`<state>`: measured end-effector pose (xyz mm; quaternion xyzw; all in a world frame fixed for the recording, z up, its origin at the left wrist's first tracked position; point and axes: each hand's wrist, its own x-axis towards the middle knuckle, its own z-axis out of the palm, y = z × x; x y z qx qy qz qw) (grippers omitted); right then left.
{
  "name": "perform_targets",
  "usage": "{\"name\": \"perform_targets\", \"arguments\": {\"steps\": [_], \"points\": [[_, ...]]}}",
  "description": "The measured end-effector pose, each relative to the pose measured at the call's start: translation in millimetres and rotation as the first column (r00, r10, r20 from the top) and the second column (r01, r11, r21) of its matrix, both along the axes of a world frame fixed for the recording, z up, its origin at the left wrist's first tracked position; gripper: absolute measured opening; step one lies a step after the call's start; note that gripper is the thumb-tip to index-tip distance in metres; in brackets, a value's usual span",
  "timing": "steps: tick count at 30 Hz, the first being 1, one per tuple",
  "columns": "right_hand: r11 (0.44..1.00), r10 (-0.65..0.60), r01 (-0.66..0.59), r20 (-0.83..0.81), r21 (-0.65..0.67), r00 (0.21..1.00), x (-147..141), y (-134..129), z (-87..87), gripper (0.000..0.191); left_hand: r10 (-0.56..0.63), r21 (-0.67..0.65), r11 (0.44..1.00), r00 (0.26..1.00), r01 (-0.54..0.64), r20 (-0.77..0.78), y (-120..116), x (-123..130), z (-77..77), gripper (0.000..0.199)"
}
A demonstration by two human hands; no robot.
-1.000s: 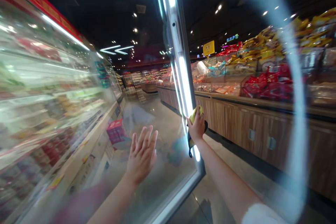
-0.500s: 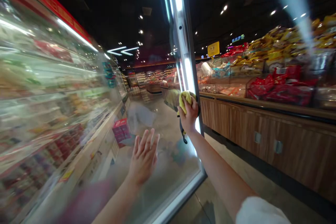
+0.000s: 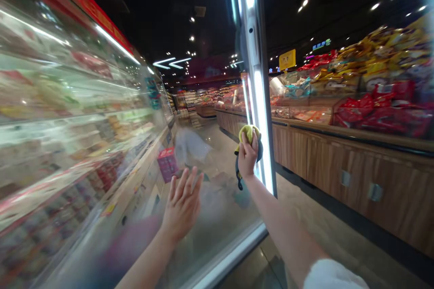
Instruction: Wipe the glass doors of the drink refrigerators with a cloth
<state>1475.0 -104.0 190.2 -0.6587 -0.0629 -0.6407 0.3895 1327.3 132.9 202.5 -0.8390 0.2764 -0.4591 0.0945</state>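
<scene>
1. Two bare hands are at a clear glass panel (image 3: 217,230) in a silvery frame (image 3: 233,256): the right hand (image 3: 248,160) has its fingers closed round a bunched yellow cloth with dark edging (image 3: 249,131), beside a glowing white light strip (image 3: 261,113)
2. The left hand (image 3: 183,210) grips nothing, fingers long and slightly apart; whether it touches the glass, I cannot tell
3. The dangling black loop (image 3: 240,184) could snag if dragged along the frame
4. Uneven pushing might swing the panel
</scene>
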Motion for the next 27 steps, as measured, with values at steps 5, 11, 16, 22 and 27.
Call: {"name": "perform_targets", "arguments": {"steps": [5, 11, 16, 22, 27], "points": [[0.918, 0.076, -0.092, -0.054, -0.386, 0.996, -33, 37, -38.7, 0.053, 0.045, -0.003, 0.999, 0.999, -0.045, -0.001, 12, -7, -8.0, 0.083], [0.942, 0.062, -0.102, -0.131, -0.321, 0.989, -25, 2, -76.8, 0.055, 0.065, -0.003, 0.998, 0.998, -0.065, -0.024, 33, -22, -16.3, 0.084], [0.989, 0.051, -0.077, -0.199, -0.123, 0.979, -24, 41, -37.8, 0.056, 0.103, -0.020, 0.994, 0.994, -0.104, -0.034, 42, -30, -19.5, 0.085], [0.840, 0.130, -0.182, -0.136, -0.511, 0.982, -58, 56, -80.0, 0.053, 0.141, -0.028, 0.989, 0.989, -0.142, -0.036, 52, -40, -28.1, 0.084], [0.957, 0.088, -0.134, -0.179, -0.259, 0.980, -51, 57, -50.7, 0.055, 0.162, -0.045, 0.986, 0.987, -0.162, -0.019, 70, -52, -29.3, 0.083]]}}
